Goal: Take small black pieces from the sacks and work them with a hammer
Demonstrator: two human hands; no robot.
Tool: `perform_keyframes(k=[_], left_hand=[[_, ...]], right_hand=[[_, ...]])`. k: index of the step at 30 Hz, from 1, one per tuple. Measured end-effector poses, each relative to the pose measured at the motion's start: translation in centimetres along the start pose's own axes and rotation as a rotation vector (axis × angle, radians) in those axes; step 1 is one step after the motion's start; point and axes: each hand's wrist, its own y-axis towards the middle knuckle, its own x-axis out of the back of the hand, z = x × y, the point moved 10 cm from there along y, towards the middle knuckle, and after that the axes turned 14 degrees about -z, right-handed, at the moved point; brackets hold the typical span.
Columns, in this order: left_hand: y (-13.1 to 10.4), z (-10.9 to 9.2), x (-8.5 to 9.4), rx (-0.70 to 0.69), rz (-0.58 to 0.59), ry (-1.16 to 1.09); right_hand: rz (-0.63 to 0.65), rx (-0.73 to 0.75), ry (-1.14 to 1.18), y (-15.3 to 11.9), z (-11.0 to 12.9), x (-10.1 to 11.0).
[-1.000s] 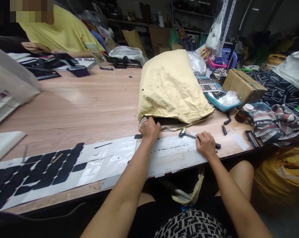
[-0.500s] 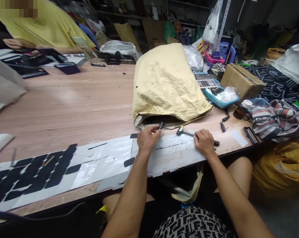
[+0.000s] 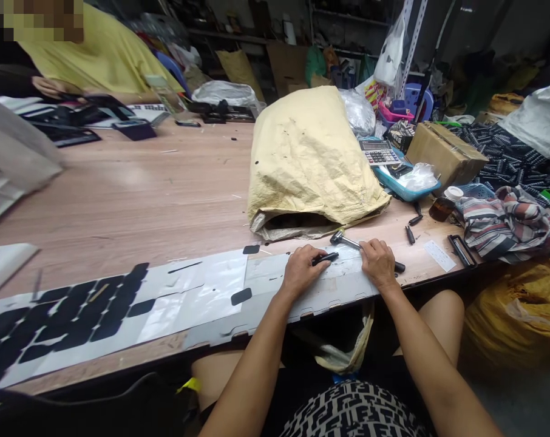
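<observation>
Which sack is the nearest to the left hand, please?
The cream sack on the table, its open mouth beyond the left hand; the yellow sack is lower, far right.

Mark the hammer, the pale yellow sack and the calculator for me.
Hammer (image 3: 351, 244): head camera view, on the bare metal shaft near the striking end.
Pale yellow sack (image 3: 314, 161): head camera view, on the middle of its upper side.
Calculator (image 3: 379, 154): head camera view, on its keypad.

A white-capped bottle (image 3: 442, 210) stands beside a striped cloth (image 3: 488, 222).
</observation>
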Motion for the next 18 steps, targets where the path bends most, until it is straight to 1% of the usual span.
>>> perform_keyframes(k=[4,7,11,15,18], left_hand=[[0.1,-0.4,-0.3,-0.054,-0.002,-0.044],[0.2,-0.5,-0.3,-0.062,0.021,-0.074],[0.4,-0.3,-0.4,-0.032,0.038,-0.071],[0.6,0.1,-0.6,0.018,0.034,-0.058],[0.6,0.2,-0.7,0.033,0.036,-0.063]], right_hand=[[-0.010,0.007,0.021,0.1,-0.2,0.1],[-0.015,-0.017,0.087,0.2,-0.4,0.7],[-0.023,-0.064,0.275,0.2,-0.3,2.7],[-0.017,-0.086,0.507,-0.2,0.4,5.0],[-0.016,-0.099,0.564,-1.0,0.6,5.8]])
